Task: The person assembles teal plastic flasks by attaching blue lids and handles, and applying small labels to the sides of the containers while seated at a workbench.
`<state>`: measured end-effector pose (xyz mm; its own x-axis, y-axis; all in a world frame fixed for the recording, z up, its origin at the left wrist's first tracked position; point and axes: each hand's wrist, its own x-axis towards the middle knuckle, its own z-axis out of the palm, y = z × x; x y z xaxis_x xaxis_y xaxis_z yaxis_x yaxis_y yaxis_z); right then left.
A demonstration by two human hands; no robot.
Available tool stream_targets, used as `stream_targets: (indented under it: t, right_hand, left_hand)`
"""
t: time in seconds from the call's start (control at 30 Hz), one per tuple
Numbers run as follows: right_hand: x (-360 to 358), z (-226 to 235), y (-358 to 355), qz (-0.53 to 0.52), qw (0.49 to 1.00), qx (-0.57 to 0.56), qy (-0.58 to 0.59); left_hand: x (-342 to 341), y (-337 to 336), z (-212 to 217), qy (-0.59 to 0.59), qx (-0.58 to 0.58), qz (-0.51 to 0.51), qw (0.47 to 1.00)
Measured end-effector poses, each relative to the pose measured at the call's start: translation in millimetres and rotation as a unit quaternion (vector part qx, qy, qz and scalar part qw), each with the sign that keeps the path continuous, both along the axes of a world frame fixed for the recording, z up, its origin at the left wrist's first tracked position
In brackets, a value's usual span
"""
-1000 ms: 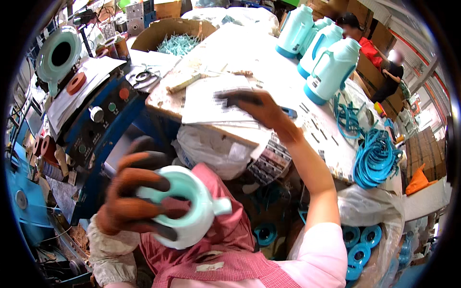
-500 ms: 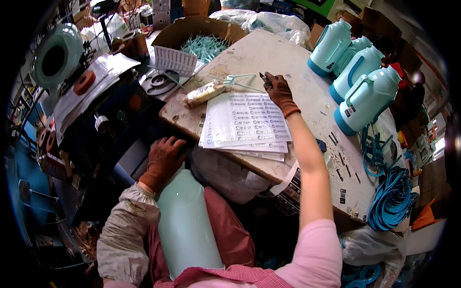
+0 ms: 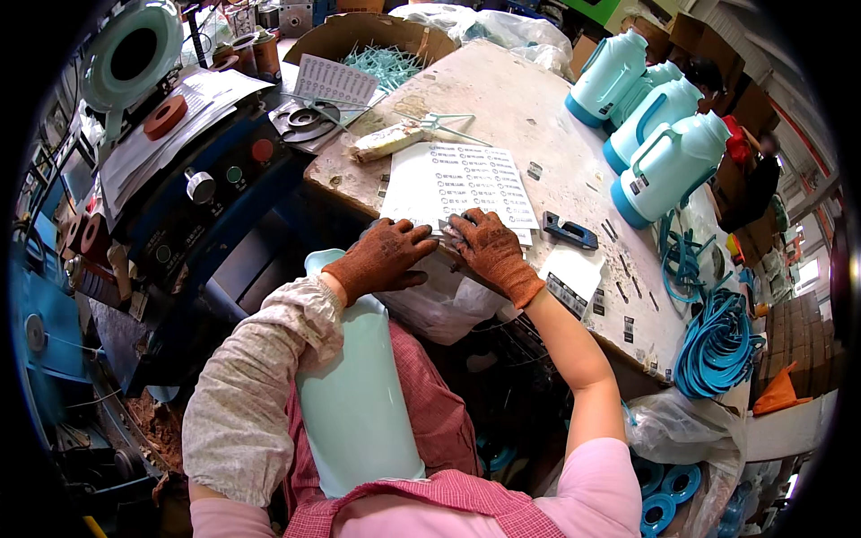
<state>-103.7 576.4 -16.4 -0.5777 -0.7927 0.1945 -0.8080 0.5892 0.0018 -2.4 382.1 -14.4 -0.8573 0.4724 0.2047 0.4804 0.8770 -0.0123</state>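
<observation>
From the head camera, both hands wear brown gloves and meet at the near edge of a sheet of stickers [image 3: 462, 184] that lies flat on the bench [image 3: 529, 99]. The left hand [image 3: 381, 258] rests at the sheet's lower left corner with its fingers bent and spread. The right hand [image 3: 489, 251] sits just beside it with its fingertips pressed down on the sheet's bottom edge. I cannot tell if either hand has pinched a sticker; they look half curled, not closed tight.

A tall pale green jug body [image 3: 359, 394] stands on the person's lap, tucked under the left arm, below the bench edge.

Farther back on the bench, three pale green jugs [image 3: 659, 125] with handles stand close together at the right. A dark blue tool [image 3: 570, 235] lies just right of the sheet. A cardboard box [image 3: 377, 40] with thin green pieces sits at the far side. Blue cord coils [image 3: 717, 341] hang off the right end of the bench. A blue machine [image 3: 202, 193] stands at the left.
</observation>
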Motion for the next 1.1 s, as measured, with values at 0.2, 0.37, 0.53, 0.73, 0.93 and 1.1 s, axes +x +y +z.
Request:
stream_targets:
  t: [0.2, 0.37, 0.53, 0.73, 0.93, 1.1]
  right_hand:
    - [6.5, 2.2, 1.1, 0.023, 1.0, 0.014, 0.002]
    - [6.6, 3.2, -12.6, 0.018, 0.999, 0.029, 0.025]
    - [7.8, 20.3, -26.0, 0.114, 0.984, 0.018, 0.133]
    - [-60.4, 21.0, -49.6, 0.12, 0.948, -0.282, 0.091]
    - [-49.2, 0.1, -48.3, 0.08, 0.957, -0.278, -0.022]
    - [-36.6, -14.9, -19.5, 0.038, 0.977, -0.203, -0.06]
  left_hand:
    - [2.5, -5.4, -3.3, 0.02, 0.016, -0.009, 1.0]
    - [-0.8, -8.9, -4.9, 0.02, 0.029, -0.032, 0.999]
    - [4.0, -22.1, -0.6, -0.048, 0.027, -0.029, 0.998]
    - [-29.4, -46.7, 27.8, -0.103, 0.192, -0.021, 0.976]
    - [-130.8, -117.6, 3.4, 0.154, 0.172, 0.13, 0.964]
    - [-160.3, -118.2, -4.3, -0.033, 0.192, 0.183, 0.964]
